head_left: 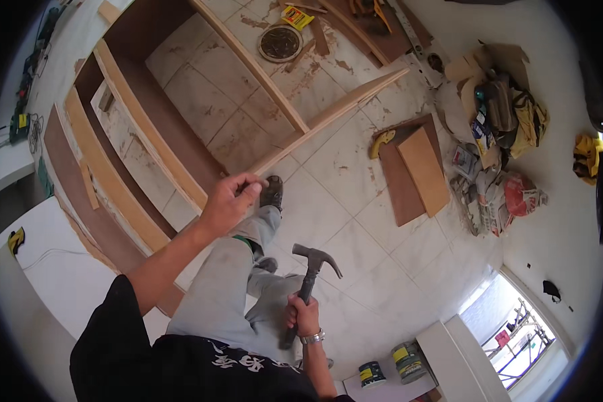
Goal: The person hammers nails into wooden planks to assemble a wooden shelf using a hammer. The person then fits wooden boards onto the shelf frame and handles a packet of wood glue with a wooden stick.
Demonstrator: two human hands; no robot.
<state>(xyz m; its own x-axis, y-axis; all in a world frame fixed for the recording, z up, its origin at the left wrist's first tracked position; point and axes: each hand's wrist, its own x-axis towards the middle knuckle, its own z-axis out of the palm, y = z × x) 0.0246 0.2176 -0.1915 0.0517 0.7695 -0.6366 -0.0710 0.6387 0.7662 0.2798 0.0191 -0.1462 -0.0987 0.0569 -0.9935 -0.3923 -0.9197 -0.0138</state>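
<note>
A claw hammer with a dark metal head points upward in front of my legs. Wrapped round its dark handle, my right hand is closed, and a metal watch sits on that wrist. My left hand is raised over my knee, beside the near corner of a wooden frame. Its thumb and index finger are pinched together. Whatever lies between those fingertips is too small to make out. The frame, of pale strips and brown board, lies on the tiled floor.
Beyond the frame stands a round tub of small dark pieces next to a yellow packet. Brown boards lie on the tiles to the right. Bags and boxes crowd the right wall. Two cans stand at lower right.
</note>
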